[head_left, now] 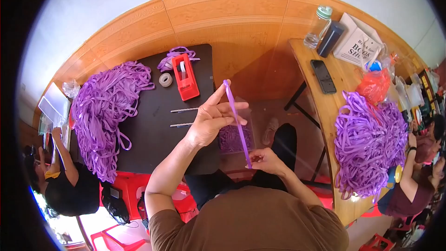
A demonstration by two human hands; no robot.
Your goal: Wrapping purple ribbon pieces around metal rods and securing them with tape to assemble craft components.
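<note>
A purple ribbon loop (pixel 239 128) is stretched taut on a slant between my two hands. Its upper end hooks over the raised index fingertip of my left hand (pixel 209 120), whose other fingers are spread beside the strip. Lower down, the thumb and fingers of my right hand (pixel 268 161) pinch the loop's bottom end. Under my hands, near floor level, a clear bin (pixel 246 107) contains purple pieces (pixel 234 138). A large heap of purple ribbon loops (pixel 104 107) covers the left part of the black table (pixel 153 144), partly hanging over its front edge.
On the black table are a red tape dispenser (pixel 186 83), a tape roll (pixel 165 80) and two thin metal strips (pixel 182 125). The wooden table (pixel 320 111) at right bears another ribbon heap (pixel 369 144), a phone (pixel 323 76), bottles (pixel 331 38) and bags. Other people sit at both sides.
</note>
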